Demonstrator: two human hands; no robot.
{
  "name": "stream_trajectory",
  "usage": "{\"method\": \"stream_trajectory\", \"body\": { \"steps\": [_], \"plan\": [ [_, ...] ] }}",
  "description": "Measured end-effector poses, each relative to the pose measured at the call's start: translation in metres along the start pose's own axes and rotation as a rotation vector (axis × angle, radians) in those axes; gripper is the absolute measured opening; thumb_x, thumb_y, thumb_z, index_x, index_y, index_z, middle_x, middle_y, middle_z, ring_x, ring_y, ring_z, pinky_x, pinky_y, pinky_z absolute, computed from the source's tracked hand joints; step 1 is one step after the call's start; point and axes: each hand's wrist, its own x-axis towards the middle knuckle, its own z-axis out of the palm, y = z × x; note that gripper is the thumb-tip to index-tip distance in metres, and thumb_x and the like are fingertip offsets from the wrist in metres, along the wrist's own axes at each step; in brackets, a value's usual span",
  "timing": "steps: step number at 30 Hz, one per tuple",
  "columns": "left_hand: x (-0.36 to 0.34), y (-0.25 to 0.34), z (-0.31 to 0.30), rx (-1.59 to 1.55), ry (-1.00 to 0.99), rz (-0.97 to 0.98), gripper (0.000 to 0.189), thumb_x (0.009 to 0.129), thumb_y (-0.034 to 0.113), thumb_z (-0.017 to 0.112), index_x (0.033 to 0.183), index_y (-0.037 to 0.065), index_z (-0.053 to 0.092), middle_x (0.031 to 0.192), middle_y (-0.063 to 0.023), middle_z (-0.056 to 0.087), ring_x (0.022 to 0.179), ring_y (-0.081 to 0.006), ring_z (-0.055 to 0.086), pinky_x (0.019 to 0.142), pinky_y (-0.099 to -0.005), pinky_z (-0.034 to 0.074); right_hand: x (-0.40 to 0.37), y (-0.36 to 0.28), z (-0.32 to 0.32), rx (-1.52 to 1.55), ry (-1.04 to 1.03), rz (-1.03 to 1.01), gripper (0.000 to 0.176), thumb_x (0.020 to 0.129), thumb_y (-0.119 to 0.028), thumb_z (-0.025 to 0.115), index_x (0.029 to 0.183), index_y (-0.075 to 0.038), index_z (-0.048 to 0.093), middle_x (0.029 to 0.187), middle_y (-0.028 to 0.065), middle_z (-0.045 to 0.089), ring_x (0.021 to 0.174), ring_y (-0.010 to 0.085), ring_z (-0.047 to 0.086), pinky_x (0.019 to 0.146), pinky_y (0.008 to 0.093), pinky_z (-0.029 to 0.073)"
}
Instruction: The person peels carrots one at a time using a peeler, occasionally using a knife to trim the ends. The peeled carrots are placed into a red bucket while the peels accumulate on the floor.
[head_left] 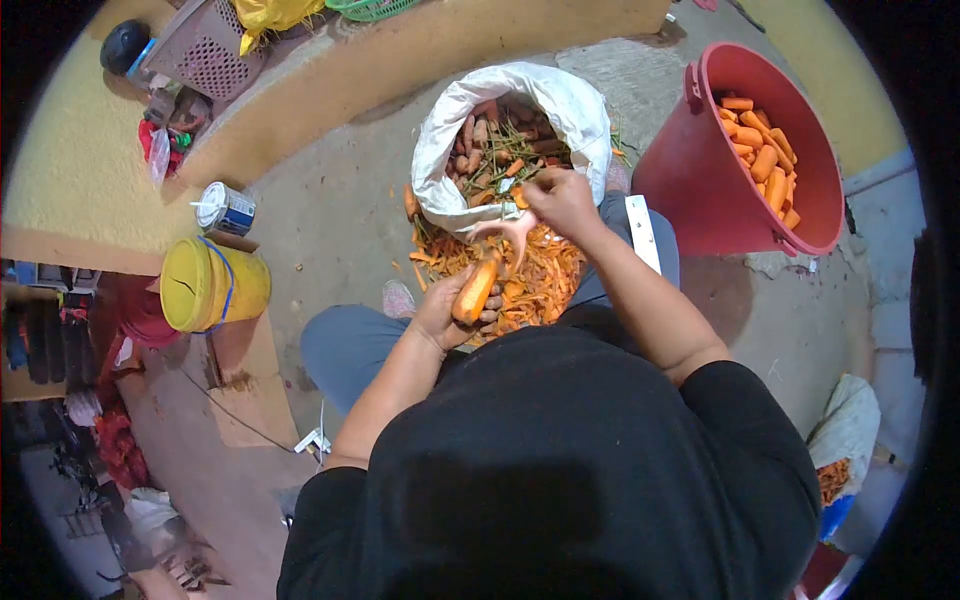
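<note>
My left hand (440, 310) is wrapped round an orange carrot (475, 290), which looks peeled and lies tilted over a heap of peelings (540, 275). A pale pink, forked peeler (512, 236) is just above the carrot, blurred. My right hand (563, 200) has its fingers closed by the front rim of a white sack (432, 165); a small orange piece (519, 197) shows at its fingertips, and whether the hand also holds the peeler is unclear. Inside the sack are unpeeled carrots (480, 140) and green stems.
A large red tub (680, 170) with peeled carrots (768, 160) stands at the right. At the left are a yellow bucket (185, 285) and a paint can (235, 210). A low wall (330, 90) runs behind. A sack (850, 420) sits at the lower right.
</note>
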Motion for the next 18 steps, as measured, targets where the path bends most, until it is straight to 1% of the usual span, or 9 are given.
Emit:
{"method": "stream_trajectory", "body": {
  "steps": [5,8,9,12,13,15,16,17,18],
  "plan": [
    [0.000,0.000,0.004,-0.018,0.012,0.003,0.029,0.089,0.031,0.043,0.106,0.007,0.045,0.082,-0.0106,0.047,0.067,-0.0167,0.044,0.052,-0.0238,0.040,0.007,0.015,-0.005,-0.122,-0.087,0.210,0.025,0.066,-0.026,0.057,0.065,-0.002,0.062,0.059,0.0172,0.057,0.058,0.0319,0.059,0.057,0.0378,0.047],
    [0.003,0.003,-0.003,-0.059,0.051,-0.011,0.030,0.089,0.031,0.043,0.104,0.005,0.047,0.083,-0.0122,0.052,0.068,-0.0194,0.049,0.054,-0.0264,0.044,0.004,-0.008,-0.010,0.001,-0.037,0.114,0.024,0.067,-0.026,0.057,0.066,-0.003,0.063,0.060,0.0168,0.058,0.058,0.0317,0.059,0.057,0.0379,0.048],
    [0.005,0.002,-0.009,-0.076,0.069,-0.021,0.031,0.089,0.031,0.042,0.104,0.004,0.048,0.084,-0.0128,0.053,0.070,-0.0207,0.052,0.055,-0.0278,0.046,-0.002,-0.016,-0.007,0.012,-0.065,-0.005,0.023,0.067,-0.026,0.058,0.067,-0.004,0.064,0.061,0.0166,0.058,0.058,0.0318,0.058,0.058,0.0378,0.048],
    [0.009,0.003,-0.019,0.028,0.092,0.047,0.031,0.088,0.029,0.042,0.105,0.003,0.048,0.089,-0.0124,0.056,0.079,-0.0247,0.058,0.063,-0.0350,0.051,-0.027,-0.057,-0.002,0.112,-0.225,-0.145,0.022,0.066,-0.025,0.059,0.068,-0.004,0.063,0.061,0.0171,0.058,0.059,0.0331,0.058,0.059,0.0384,0.047],
    [0.009,0.003,-0.021,-0.055,-0.008,0.044,0.030,0.088,0.027,0.042,0.106,0.004,0.048,0.093,-0.0116,0.057,0.089,-0.0263,0.059,0.073,-0.0405,0.051,-0.025,-0.056,-0.002,0.088,-0.242,-0.087,0.022,0.066,-0.026,0.059,0.067,-0.004,0.063,0.062,0.0171,0.058,0.059,0.0333,0.058,0.060,0.0385,0.047],
    [0.010,-0.004,-0.016,0.051,0.078,0.093,0.031,0.088,0.027,0.042,0.107,0.003,0.047,0.091,-0.0117,0.056,0.083,-0.0248,0.058,0.068,-0.0365,0.050,-0.018,-0.046,0.003,0.044,-0.281,0.031,0.023,0.066,-0.027,0.060,0.067,-0.004,0.063,0.062,0.0172,0.058,0.059,0.0336,0.058,0.060,0.0385,0.047],
    [0.010,-0.006,-0.012,0.106,0.119,0.118,0.031,0.088,0.027,0.042,0.107,0.003,0.047,0.090,-0.0117,0.055,0.080,-0.0241,0.057,0.066,-0.0346,0.050,-0.010,-0.030,0.006,0.021,-0.212,0.016,0.024,0.066,-0.028,0.059,0.067,-0.004,0.064,0.062,0.0166,0.059,0.059,0.0327,0.058,0.060,0.0384,0.047],
    [0.007,-0.003,-0.012,-0.006,0.002,-0.025,0.033,0.088,0.029,0.043,0.106,0.002,0.046,0.086,-0.0113,0.051,0.071,-0.0199,0.051,0.059,-0.0282,0.046,0.002,-0.003,0.013,-0.094,-0.184,0.050,0.024,0.065,-0.029,0.060,0.068,-0.005,0.064,0.063,0.0161,0.059,0.059,0.0320,0.058,0.060,0.0382,0.048],
    [0.005,-0.004,-0.008,-0.012,0.024,-0.015,0.032,0.088,0.029,0.043,0.105,0.002,0.046,0.086,-0.0111,0.050,0.070,-0.0189,0.048,0.057,-0.0270,0.044,0.010,0.018,0.016,-0.211,-0.155,0.083,0.025,0.065,-0.030,0.060,0.069,-0.005,0.065,0.064,0.0156,0.060,0.060,0.0314,0.059,0.061,0.0379,0.048]
  ]
}}
